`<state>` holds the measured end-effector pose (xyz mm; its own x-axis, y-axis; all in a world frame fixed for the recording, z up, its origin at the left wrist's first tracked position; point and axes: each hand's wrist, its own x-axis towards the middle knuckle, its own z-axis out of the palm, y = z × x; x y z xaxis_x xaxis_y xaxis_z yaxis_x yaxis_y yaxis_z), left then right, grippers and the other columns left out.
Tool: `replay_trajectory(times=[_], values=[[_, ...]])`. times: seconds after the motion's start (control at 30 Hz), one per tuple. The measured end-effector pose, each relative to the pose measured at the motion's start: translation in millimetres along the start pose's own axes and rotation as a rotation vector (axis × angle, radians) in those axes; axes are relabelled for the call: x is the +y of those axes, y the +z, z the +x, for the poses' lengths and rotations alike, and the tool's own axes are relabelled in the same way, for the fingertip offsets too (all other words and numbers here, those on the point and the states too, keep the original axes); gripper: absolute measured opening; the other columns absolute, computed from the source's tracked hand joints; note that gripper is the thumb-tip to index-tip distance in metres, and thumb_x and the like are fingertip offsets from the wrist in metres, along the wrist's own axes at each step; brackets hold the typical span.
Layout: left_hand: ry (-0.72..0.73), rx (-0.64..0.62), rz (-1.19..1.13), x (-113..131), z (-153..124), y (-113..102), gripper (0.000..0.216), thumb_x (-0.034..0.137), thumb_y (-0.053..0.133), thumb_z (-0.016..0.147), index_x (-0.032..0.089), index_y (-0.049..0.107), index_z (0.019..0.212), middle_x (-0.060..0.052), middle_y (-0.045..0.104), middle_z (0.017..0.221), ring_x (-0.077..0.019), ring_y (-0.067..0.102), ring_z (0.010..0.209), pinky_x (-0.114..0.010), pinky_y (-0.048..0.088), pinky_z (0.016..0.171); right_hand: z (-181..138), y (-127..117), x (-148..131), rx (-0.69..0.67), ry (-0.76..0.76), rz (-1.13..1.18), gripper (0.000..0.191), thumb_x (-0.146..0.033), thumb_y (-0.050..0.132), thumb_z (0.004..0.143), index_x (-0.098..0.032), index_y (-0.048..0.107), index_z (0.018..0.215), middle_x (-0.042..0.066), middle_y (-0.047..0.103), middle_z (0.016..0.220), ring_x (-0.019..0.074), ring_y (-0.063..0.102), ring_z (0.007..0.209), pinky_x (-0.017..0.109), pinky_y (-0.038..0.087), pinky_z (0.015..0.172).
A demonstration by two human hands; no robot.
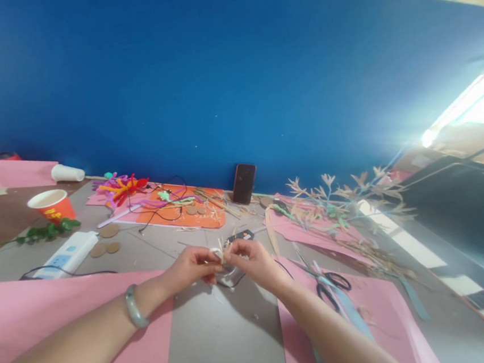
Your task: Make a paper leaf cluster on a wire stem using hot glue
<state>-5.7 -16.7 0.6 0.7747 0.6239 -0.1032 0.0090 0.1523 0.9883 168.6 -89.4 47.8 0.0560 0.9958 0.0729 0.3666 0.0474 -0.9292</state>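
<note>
1. Head view: a dark phone (244,183) stands at the foot of the blue wall (215,81); every place below is taken from it.
2. Nearer the wearer than the phone and slightly to its left, a small pale piece (218,253) sits between both hands above the grey table (215,344); its exact form is too blurred to tell.
3. The left hand (196,266), below and left of the phone, pinches the pale piece between thumb and fingers; a bracelet (136,307) circles that wrist.
4. The right hand (254,263), straight below the phone, has its fingertips closed on the same piece.
5. Between phone and hands lies a small black device (243,236).
6. Left of the phone lie an orange sheet (216,207) and bright fuzzy stems (128,187); farther left are a paper cup (62,209) and a power strip (67,254).
7. Right of the phone spread pale leafy sprigs (327,182); below them, black-handled scissors (320,279) rest over a pink sheet (387,316).
</note>
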Motion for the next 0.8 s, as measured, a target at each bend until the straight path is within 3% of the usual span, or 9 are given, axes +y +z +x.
replay_trajectory(times=[0.3, 0.8], values=[[-0.024, -0.003, -0.019, 8.6, -2.2, 2.6, 0.032, 0.039, 0.079, 0.066, 0.011, 0.070, 0.076, -0.003, 0.065, 0.054, -0.0120, 0.060, 0.048, -0.022, 0.048, 0.050, -1.1, -1.1, -2.8, -0.012, 0.008, -0.032, 0.013, -0.023, 0.064, 0.075, -0.017, 0.064, 0.064, 0.000, 0.066, 0.065, 0.0149, 0.060, 0.064, 0.028, 0.046, 0.066], [-0.015, -0.012, -0.039, -0.6, -1.6, 2.2, 0.023, 0.032, 0.075, 0.072, 0.010, 0.069, 0.077, -0.003, 0.068, 0.056, -0.0120, 0.062, 0.049, -0.021, 0.049, 0.051, -1.8, 0.1, -0.5, -0.014, 0.015, -0.065, 0.010, -0.017, 0.060, 0.074, -0.016, 0.062, 0.064, 0.000, 0.065, 0.066, 0.0148, 0.059, 0.066, 0.027, 0.045, 0.066]])
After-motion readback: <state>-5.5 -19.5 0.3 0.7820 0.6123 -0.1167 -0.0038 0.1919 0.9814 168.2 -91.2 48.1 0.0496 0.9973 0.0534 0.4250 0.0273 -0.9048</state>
